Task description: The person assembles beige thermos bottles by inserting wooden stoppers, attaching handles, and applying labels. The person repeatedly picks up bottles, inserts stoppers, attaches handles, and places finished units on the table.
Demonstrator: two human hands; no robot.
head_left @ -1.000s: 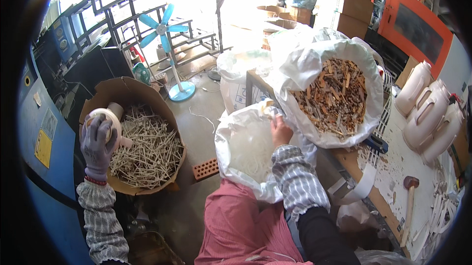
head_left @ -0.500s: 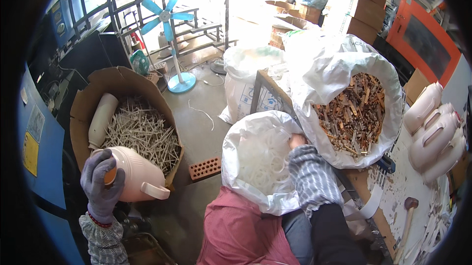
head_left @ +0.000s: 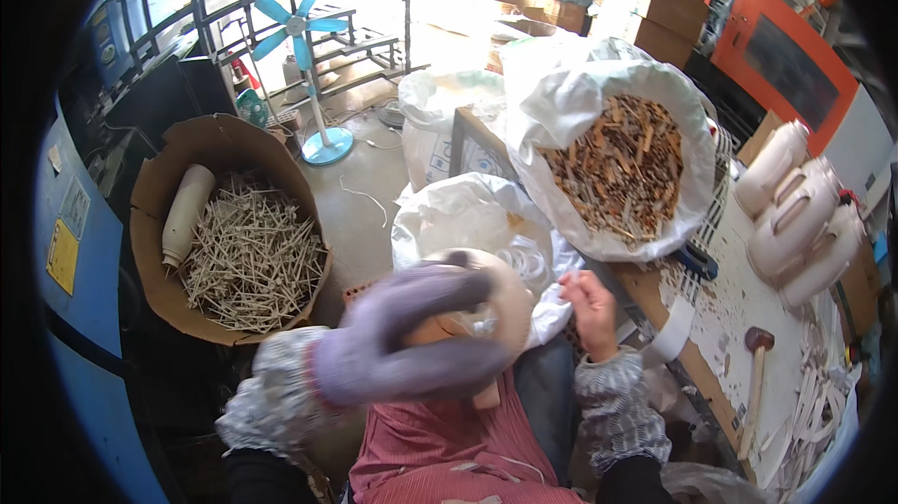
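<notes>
Evidently clamped in the gloved left hand [head_left: 398, 340] — a pale container [head_left: 513, 303], just right of the palm, with the round rim between thumb and curled fingers [head_left: 458, 286]. Held above the lap, overlapping in view the near edge of a white sack [head_left: 416, 223]. Nearer to the left hand than to the bare right hand [head_left: 591, 312], which is a little farther right. Long axis hard to read: ring turned toward the viewer, body foreshortened and blurred — cannot tell the exact tilt. Right fingers bent, tips at the crumpled right side of the sack; cannot tell whether pinched on the plastic or only touching.

Glove of soft grey knit, container smooth and cream-pink. Inside the white sack, translucent, curling plastic strips [head_left: 528, 261]. Farther right, by the pale worktop [head_left: 730, 284], a larger sack [head_left: 561, 107] of jagged brown scraps [head_left: 622, 167]. At left, a stiff carton [head_left: 201, 135] with a ragged rim, full of thin pale sticks [head_left: 253, 256]. At far right, smooth jugs [head_left: 795, 209] with looped handles; nearer, a dark-headed mallet [head_left: 760, 340].
</notes>
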